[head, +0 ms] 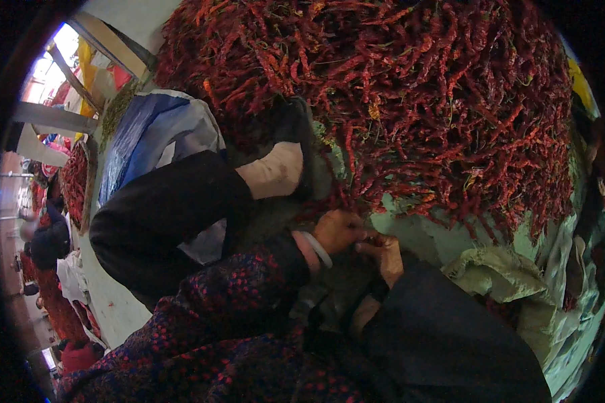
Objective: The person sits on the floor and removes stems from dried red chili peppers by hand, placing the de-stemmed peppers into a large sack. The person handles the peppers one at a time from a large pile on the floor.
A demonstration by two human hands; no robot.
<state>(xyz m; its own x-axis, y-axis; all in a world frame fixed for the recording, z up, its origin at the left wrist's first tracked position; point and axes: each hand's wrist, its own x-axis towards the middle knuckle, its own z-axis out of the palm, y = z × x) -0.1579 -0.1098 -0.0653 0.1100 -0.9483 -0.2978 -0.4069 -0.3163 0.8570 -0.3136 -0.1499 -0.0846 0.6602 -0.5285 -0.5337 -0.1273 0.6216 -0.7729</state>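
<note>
A large heap of dried red chili peppers (pixel 408 111) fills the upper part of the view, in front of my folded legs. My left hand (pixel 339 231), with a pale bangle at its wrist, is curled just below the heap's near edge. My right hand (pixel 387 254) meets it from the right, thumb and finger bent together. The fingertips of both hands nearly touch; whatever lies between them is too small and dark to make out. A few chilies (pixel 340 199) lie just above my left hand.
A blue and white plastic sack (pixel 151 131) lies left of my shod foot (pixel 277 171). Crumpled woven sacking (pixel 499 274) is at the right. Wooden frame pieces (pixel 111 45) stand at upper left. Beyond them are another chili pile (pixel 74 181) and a person in dark clothing (pixel 50 242).
</note>
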